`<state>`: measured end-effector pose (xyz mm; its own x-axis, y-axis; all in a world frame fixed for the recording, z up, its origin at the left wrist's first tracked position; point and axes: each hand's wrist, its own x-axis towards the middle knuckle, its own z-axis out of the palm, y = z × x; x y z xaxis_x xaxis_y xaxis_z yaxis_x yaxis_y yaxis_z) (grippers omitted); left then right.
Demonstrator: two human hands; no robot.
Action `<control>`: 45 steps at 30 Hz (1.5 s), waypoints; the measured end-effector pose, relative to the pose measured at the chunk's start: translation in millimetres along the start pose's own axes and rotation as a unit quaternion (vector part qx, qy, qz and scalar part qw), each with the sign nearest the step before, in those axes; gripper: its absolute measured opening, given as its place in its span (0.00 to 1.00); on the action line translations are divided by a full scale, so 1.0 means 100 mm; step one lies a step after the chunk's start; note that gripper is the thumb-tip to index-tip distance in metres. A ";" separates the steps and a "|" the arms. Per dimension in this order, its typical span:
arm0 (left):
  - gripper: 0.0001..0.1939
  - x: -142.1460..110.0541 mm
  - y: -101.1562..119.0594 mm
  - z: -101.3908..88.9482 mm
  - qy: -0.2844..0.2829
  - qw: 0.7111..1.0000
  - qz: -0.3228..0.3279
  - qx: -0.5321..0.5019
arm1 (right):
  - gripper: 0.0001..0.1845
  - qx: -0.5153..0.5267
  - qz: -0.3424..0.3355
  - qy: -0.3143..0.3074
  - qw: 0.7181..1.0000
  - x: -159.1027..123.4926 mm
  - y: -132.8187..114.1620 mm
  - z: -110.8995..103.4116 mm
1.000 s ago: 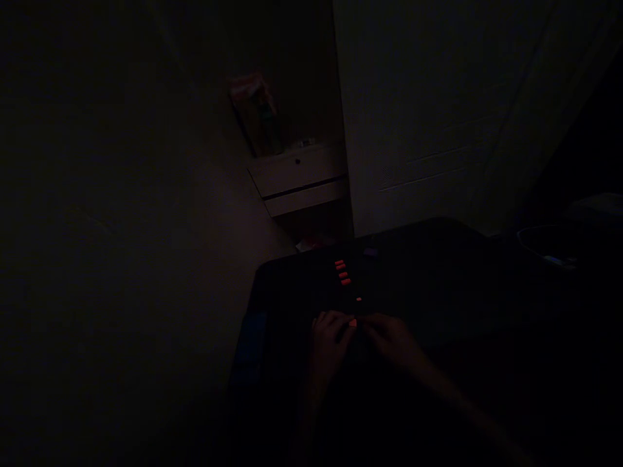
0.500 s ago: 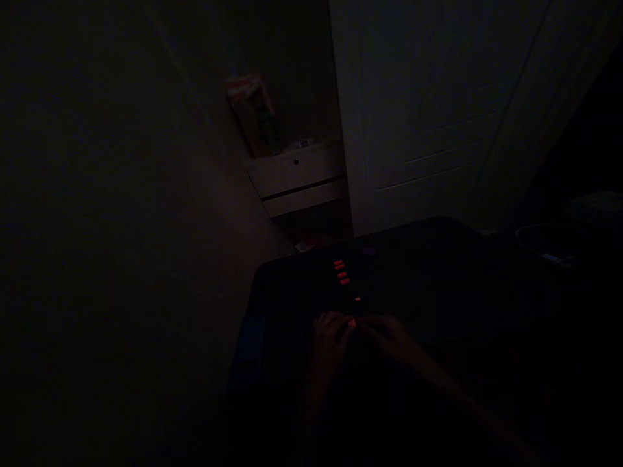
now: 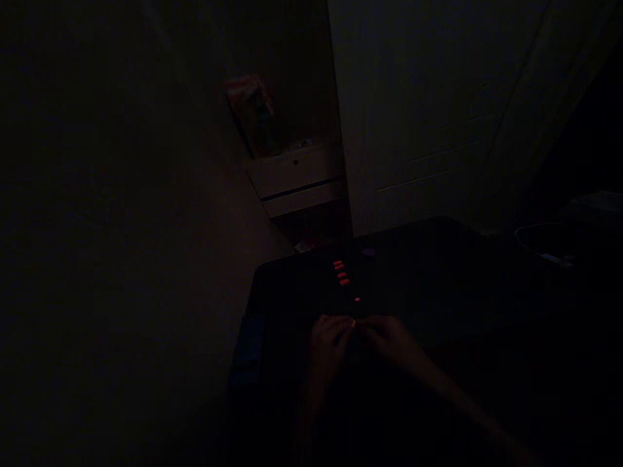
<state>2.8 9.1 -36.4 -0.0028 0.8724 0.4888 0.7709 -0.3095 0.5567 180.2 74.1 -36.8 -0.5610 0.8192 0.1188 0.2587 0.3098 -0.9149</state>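
Note:
The room is very dark. My left hand (image 3: pixel 331 334) and my right hand (image 3: pixel 387 334) meet over the near part of a dark table (image 3: pixel 418 272). Between their pinched fingertips is a small glowing orange-red piece (image 3: pixel 354 323), mostly covered by the fingers; its kind cannot be made out. Just beyond lies a tiny reddish piece (image 3: pixel 357 299). Farther back, several small red bar-shaped pieces (image 3: pixel 341 275) lie in a slanting row. A small purple object (image 3: pixel 368 252) rests near the table's far edge.
A blue flat object (image 3: pixel 250 350) lies at the table's left edge. Behind the table stand a pale drawer unit (image 3: pixel 302 172) and a light door-like panel (image 3: pixel 413 117). To the right a white cable (image 3: pixel 535 227) curves beside a pale object.
The glowing piece shows less between my fingertips than before and is turned or more covered. My left fingers have shifted slightly to the right; the row of red pieces stays put.

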 end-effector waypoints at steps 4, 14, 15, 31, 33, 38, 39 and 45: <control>0.11 0.00 -0.01 0.00 0.003 1.000 0.015 0.007 | 0.20 -0.033 -0.015 -0.004 0.999 -0.01 0.03 0.03; 0.11 -0.02 0.04 -0.02 0.027 0.999 0.006 0.023 | 0.10 -0.249 -0.120 -0.014 0.961 0.14 0.06 -0.17; 0.12 -0.02 0.04 -0.02 0.025 0.999 0.008 0.024 | 0.10 -0.260 -0.135 -0.023 0.956 0.16 0.06 -0.19; 0.16 -0.04 0.01 -0.06 -0.028 0.999 0.030 0.034 | 0.11 -0.309 -0.230 -0.066 0.921 0.30 0.25 -0.25; 0.15 -0.04 0.01 -0.05 -0.023 0.999 0.018 0.025 | 0.11 -0.299 -0.229 -0.059 0.925 0.30 0.27 -0.24; 0.15 -0.04 0.01 -0.04 0.010 1.000 0.009 0.017 | 0.11 -0.272 -0.237 -0.062 0.931 0.31 0.30 -0.23; 0.15 -0.05 0.01 -0.03 0.014 1.000 0.010 0.018 | 0.11 -0.268 -0.237 -0.063 0.932 0.31 0.29 -0.23; 0.16 -0.07 -0.01 -0.02 0.008 0.999 0.026 0.044 | 0.12 -0.272 -0.262 -0.096 0.921 0.37 0.24 -0.27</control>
<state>1.0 2.8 -39.3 0.0287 0.8502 0.5257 0.8236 -0.3181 0.4695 187.2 124.5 -44.0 -0.8356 0.4044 0.3718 0.2390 0.8770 -0.4168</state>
